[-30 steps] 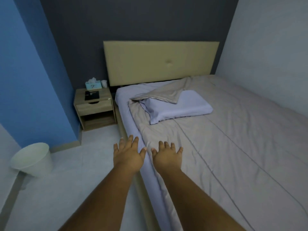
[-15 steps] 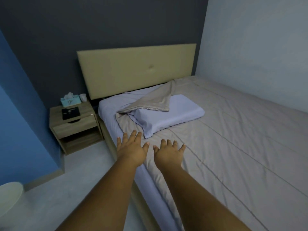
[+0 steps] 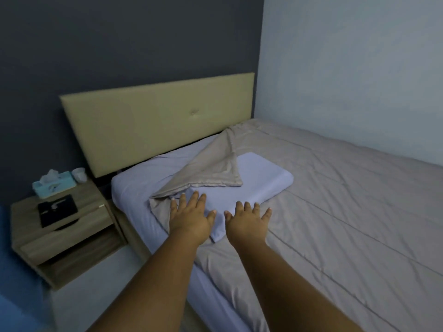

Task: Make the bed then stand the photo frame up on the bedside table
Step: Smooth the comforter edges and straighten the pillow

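Both hands are spread flat with straight fingers and hold nothing. The left hand [image 3: 189, 219] is over the near-left corner of the pillow [image 3: 263, 185], and the right hand [image 3: 247, 224] is at its near edge. Whether they touch it, I cannot tell. The blanket [image 3: 347, 212] lies under the pillow, with a corner turned back over it. Left of the pillow, the frame [image 3: 58, 210] lies flat on the bench [image 3: 88, 195]. Beyond the pillow is the headboard [image 3: 155, 130].

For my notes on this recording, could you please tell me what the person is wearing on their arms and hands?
Nothing that shows. The left hand and the right hand are bare, with no gloves and no rings visible on the fingers. The left forearm and the right forearm are uncovered down to the picture's bottom edge: no sleeve, watch or bracelet is in view. The nails look short.
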